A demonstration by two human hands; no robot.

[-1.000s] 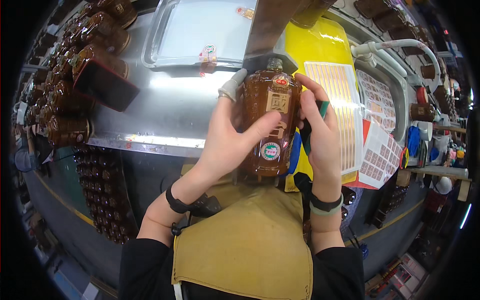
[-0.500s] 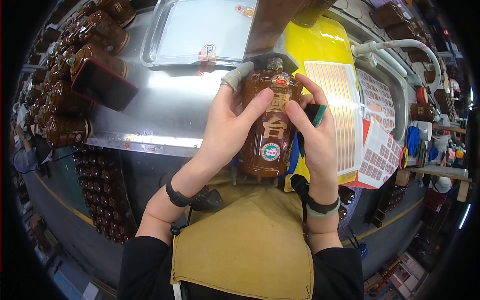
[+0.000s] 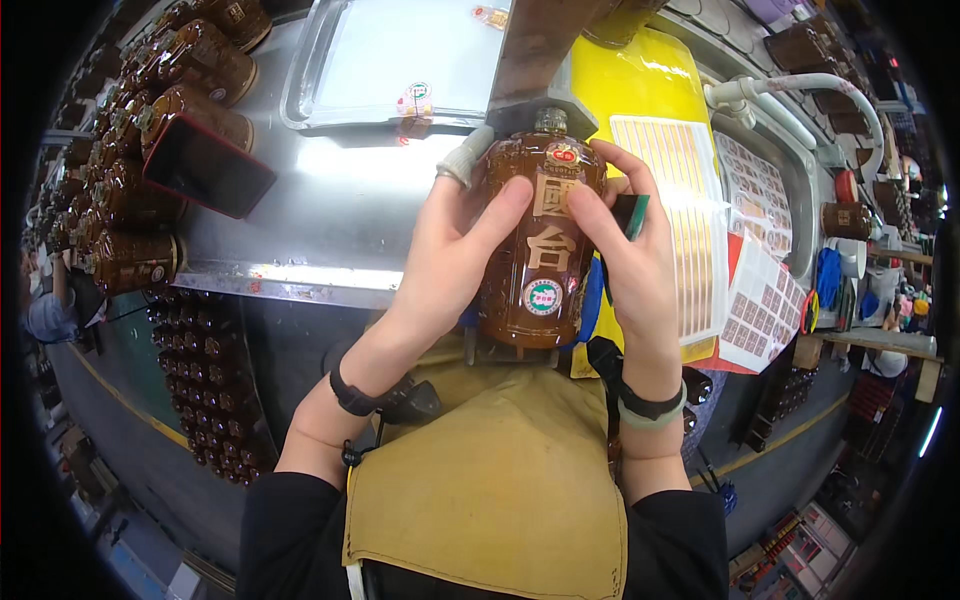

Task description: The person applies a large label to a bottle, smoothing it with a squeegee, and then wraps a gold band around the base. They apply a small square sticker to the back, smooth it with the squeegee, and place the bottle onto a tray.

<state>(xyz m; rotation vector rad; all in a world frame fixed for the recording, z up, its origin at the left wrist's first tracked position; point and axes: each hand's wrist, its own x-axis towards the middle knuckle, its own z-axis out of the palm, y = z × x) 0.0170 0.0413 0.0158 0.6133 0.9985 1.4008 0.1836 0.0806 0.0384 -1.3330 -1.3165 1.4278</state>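
A brown glass bottle with gold characters, a red neck emblem and a round green-and-white sticker lies in front of me, its neck pointing away. My left hand grips its left side, thumb on the front; one finger wears a pale finger cover. On the other side my right hand holds the bottle too, with its thumb resting near the upper gold character. A flat dark green piece is tucked among the right fingers. The fingers behind the bottle are partly hidden.
Many brown bottles crowd the left of the steel table, beside a phone. A clear tray sits behind. Sticker sheets lie on the yellow surface at right. A metal post rises beyond the bottle.
The bottle has turned slightly, so its sticker and characters face me more squarely. My left thumb has shifted a little left, off the upper character.
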